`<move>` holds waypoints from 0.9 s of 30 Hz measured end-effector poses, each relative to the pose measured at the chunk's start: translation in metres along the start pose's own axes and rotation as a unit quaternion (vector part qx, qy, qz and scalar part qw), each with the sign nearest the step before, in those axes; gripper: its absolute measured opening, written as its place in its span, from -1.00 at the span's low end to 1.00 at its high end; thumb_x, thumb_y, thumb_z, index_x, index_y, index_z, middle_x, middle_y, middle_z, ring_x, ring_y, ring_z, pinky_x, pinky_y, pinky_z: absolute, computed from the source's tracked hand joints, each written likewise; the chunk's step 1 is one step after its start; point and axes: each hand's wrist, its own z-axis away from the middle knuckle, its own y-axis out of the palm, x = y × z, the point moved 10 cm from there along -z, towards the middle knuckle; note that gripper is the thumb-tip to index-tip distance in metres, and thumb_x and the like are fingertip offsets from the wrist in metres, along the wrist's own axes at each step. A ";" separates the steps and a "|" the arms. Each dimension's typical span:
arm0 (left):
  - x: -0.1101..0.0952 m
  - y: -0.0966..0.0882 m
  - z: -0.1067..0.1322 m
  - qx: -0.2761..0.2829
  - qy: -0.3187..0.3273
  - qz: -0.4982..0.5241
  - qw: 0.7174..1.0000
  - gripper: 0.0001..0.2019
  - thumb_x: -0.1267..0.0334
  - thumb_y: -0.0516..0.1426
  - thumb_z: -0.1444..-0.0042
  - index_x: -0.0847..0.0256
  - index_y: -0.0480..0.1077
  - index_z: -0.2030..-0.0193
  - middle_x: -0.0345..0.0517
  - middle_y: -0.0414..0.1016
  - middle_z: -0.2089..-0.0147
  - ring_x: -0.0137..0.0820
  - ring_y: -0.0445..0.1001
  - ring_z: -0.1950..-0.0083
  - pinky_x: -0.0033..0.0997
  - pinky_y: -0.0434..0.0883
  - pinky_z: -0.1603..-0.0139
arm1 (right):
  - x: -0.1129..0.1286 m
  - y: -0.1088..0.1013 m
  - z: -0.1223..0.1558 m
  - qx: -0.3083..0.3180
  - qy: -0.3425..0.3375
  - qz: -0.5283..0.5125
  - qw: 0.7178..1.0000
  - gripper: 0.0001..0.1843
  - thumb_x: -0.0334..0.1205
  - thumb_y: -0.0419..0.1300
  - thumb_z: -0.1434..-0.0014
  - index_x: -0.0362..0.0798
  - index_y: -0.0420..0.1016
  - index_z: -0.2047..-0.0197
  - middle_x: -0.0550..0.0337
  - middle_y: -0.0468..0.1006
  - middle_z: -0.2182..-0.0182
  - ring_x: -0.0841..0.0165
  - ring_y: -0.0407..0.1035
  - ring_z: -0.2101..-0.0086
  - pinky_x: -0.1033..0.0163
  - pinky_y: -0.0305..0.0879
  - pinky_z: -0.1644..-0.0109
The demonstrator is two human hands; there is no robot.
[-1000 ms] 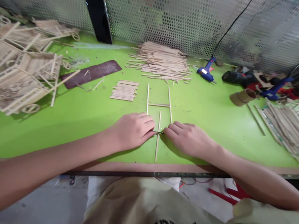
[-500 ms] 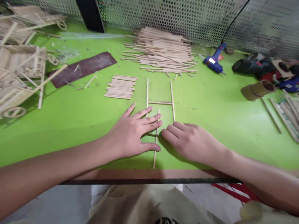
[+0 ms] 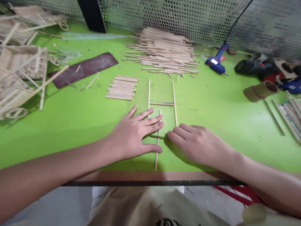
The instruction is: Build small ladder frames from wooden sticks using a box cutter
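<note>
Fingers spread, my left hand (image 3: 131, 135) lies flat over a thin wooden stick (image 3: 156, 160) and presses it to the green table. My right hand (image 3: 191, 141) is closed around a thin metal tool (image 3: 163, 136), perhaps a slim file or saw; its handle is hidden in my fist. The tool's shaft lies across the stick, between the thumb and fingers of my left hand. Just beyond my hands, two upright sticks joined by a crosspiece form an H-shaped frame (image 3: 162, 104), its near ends partly covered by my hands.
A row of short sticks (image 3: 122, 88) lies left of the frame, and a large stick pile (image 3: 162, 50) behind it. A blue glue gun (image 3: 216, 61) and a brown cup (image 3: 260, 91) are at right. Wooden models (image 3: 21, 75) and a dark strip (image 3: 84, 69) occupy the left.
My right hand has slid slightly to the right with the metal tool, showing more of its shaft. Small pale crumbs now show near the stick. My left hand stays in place.
</note>
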 end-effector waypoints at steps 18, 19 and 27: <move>-0.034 -0.037 0.013 -0.185 0.133 -0.098 0.969 -0.69 0.28 0.13 -0.53 0.19 0.56 0.28 -0.18 0.65 0.29 -0.31 0.54 0.17 -0.16 0.34 -0.20 | 0.001 0.001 0.000 -0.025 0.002 -0.029 0.999 -0.73 -0.48 0.01 -0.47 -0.10 0.50 0.16 0.16 0.52 0.36 0.30 0.34 0.37 0.18 0.15 0.33; -0.034 -0.037 0.012 -0.180 0.135 -0.099 0.969 -0.69 0.30 0.12 -0.53 0.20 0.55 0.29 -0.18 0.64 0.29 -0.31 0.53 0.19 -0.17 0.34 -0.17 | 0.001 0.001 -0.001 -0.025 0.001 -0.028 0.999 -0.73 -0.48 0.00 -0.47 -0.10 0.50 0.17 0.16 0.52 0.36 0.30 0.35 0.36 0.18 0.16 0.33; -0.025 -0.040 0.015 -0.140 0.133 -0.110 0.975 -0.72 0.35 0.12 -0.48 0.19 0.53 0.31 -0.17 0.65 0.28 -0.29 0.53 0.18 -0.13 0.31 -0.21 | 0.006 0.005 -0.017 -0.015 0.000 -0.029 0.999 -0.77 -0.47 0.03 -0.45 -0.09 0.48 0.17 0.15 0.50 0.36 0.30 0.32 0.37 0.18 0.10 0.34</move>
